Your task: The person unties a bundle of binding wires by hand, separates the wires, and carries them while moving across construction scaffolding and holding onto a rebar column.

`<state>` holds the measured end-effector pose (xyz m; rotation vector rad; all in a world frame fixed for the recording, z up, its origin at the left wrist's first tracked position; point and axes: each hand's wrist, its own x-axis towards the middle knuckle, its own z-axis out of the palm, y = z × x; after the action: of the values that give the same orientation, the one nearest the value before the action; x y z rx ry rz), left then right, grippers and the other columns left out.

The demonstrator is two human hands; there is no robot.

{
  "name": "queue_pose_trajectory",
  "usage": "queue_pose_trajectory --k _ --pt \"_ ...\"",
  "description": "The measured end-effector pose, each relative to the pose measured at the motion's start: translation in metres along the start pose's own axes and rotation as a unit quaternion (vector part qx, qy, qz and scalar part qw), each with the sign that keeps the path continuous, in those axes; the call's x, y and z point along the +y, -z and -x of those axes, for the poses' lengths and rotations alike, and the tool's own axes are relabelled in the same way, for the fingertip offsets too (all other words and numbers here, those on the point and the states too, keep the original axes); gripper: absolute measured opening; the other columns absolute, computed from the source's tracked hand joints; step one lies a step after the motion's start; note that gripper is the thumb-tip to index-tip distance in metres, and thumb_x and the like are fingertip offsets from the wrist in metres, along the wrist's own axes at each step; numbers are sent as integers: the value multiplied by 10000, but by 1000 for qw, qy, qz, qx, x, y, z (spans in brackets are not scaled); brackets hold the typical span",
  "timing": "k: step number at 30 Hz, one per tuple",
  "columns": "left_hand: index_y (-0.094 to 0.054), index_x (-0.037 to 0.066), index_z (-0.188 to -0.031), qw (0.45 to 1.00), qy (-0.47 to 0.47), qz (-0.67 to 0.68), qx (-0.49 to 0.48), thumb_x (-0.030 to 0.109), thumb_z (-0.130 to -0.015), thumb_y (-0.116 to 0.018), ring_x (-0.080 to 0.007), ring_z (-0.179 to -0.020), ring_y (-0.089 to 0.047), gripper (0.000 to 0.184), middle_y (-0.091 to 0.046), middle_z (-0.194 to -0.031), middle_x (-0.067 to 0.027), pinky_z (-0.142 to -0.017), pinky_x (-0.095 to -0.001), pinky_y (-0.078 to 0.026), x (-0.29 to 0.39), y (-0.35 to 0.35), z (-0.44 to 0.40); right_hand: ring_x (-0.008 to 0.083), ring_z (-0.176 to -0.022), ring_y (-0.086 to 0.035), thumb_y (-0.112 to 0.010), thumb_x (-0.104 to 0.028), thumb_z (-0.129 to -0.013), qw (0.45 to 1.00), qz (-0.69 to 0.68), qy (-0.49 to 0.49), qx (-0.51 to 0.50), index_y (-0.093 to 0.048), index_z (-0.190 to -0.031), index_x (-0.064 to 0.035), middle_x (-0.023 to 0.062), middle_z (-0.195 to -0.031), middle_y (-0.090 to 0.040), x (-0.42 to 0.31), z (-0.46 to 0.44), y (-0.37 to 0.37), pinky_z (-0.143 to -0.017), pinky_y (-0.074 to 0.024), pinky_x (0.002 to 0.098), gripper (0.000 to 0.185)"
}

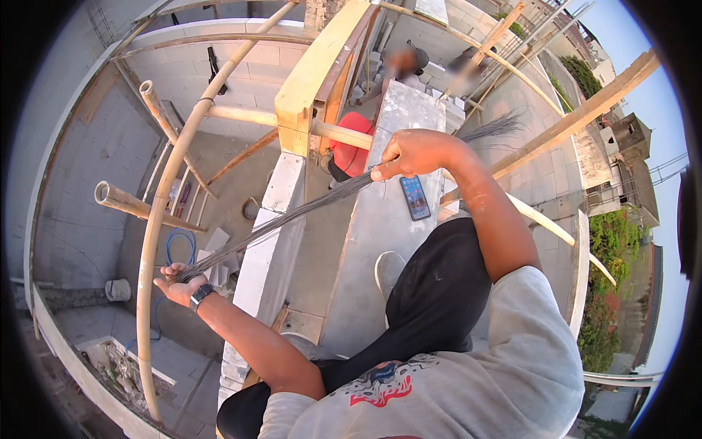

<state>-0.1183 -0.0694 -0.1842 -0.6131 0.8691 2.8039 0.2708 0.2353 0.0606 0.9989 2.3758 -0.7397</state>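
A long bundle of thin dark binding wire (292, 215) stretches at a slant between my two hands. My left hand (174, 285), palm up and with a dark watch (201, 295) at the wrist, has its fingers curled around the lower end. Farther up, my right hand (418, 154) is closed on the bundle, thumb along it. The loose wire ends fan out beyond my right wrist. Below that hand a smartphone (414, 198) with a lit screen lies on a grey plank (365, 241), beside my raised knee.
Bamboo poles (186, 154) stand and cross at left. A thick wooden beam (311, 73) and a narrow white block wall (270, 256) run beside the plank. Lower down, a person in red (351, 146) is partly hidden. A blue hose (180, 245) and bucket (117, 290) are on the floor below.
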Motion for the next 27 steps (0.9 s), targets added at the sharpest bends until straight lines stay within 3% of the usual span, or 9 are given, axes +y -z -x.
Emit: queue_pose_trajectory --k 3,7,8,11,13,14,17,23,27 --pt "-568 36 -886 997 59 41 -36 497 -1016 -434 -213 -664 -594 497 -614 -767 -58 -668 -331 -527 -9 0 7 233 -616 -608 -635 -585 -866 997 60 19 34 -750 -874 -46 93 -624 -614 -5 -2 3 -603 -463 371 551" --pt "-586 14 -922 987 143 75 7 518 -958 -557 -246 -731 -627 506 -655 -812 -90 -724 -343 -548 -27 -4 34 285 -664 -630 -636 -584 -860 993 42 63 92 -753 -897 -50 124 -693 -656 -3 -8 -4 -628 -475 393 548" --pt "-610 60 -844 991 125 32 16 581 -882 -637 -209 -747 -644 523 -671 -797 -67 -737 -309 -541 -39 1 31 296 -694 -641 -639 -579 -858 992 62 56 92 -757 -911 -59 129 -731 -673 -8 -6 -3 -641 -479 403 536" --pt "-623 66 -835 983 174 52 -9 628 -840 -661 -204 -750 -650 563 -674 -782 -61 -740 -303 -547 -67 10 37 307 -785 -673 -662 -590 -816 990 84 59 98 -739 -966 -45 138 -798 -687 -8 -9 -12 -677 -500 439 571" --pt "-626 62 -829 976 209 59 -2 635 -828 -670 -204 -749 -652 575 -673 -776 -65 -739 -304 -551 -82 0 64 321 -912 -680 -678 -602 -795 981 87 100 139 -712 -1117 -71 131 -944 -714 -7 -8 -20 -767 -521 436 622" --pt "-628 57 -823 967 246 63 8 643 -816 -679 -203 -748 -655 587 -672 -771 -69 -738 -305 -554 -90 -5 78 332 -996 -666 -711 -559 -783 990 93 63 87 -675 -1190 -77 135 -1032 -709 -17 -4 -17 -850 -516 430 633" --pt "-616 55 -849 952 300 66 -4 562 -825 -721 -205 -751 -644 518 -680 -775 -70 -733 -326 -555 -123 -5 103 347 -1028 -648 -719 -535 -788 987 97 102 79 -658 -1200 -53 159 -1082 -693 -19 -4 -22 -870 -505 433 637" --pt "-614 86 -814 935 347 -62 -23 463 -876 -708 -181 -713 -600 394 -609 -675 -34 -731 -315 -549 -154 -16 156 347 -1029 -652 -736 -503 -779 993 105 52 32 -640 -1240 -67 169 -1095 -688 -33 -2 -21 -875 -506 434 641" --pt "-563 61 -945 929 358 -90 11 516 -838 -724 -192 -765 -609 494 -609 -856 -49 -831 -354 -530 -162 -14 161 329 -1057 -651 -742 -493 -778 993 111 32 22 -637 -1255 -82 155 -1129 -687 -34 1 -21 -893 -505 427 638"
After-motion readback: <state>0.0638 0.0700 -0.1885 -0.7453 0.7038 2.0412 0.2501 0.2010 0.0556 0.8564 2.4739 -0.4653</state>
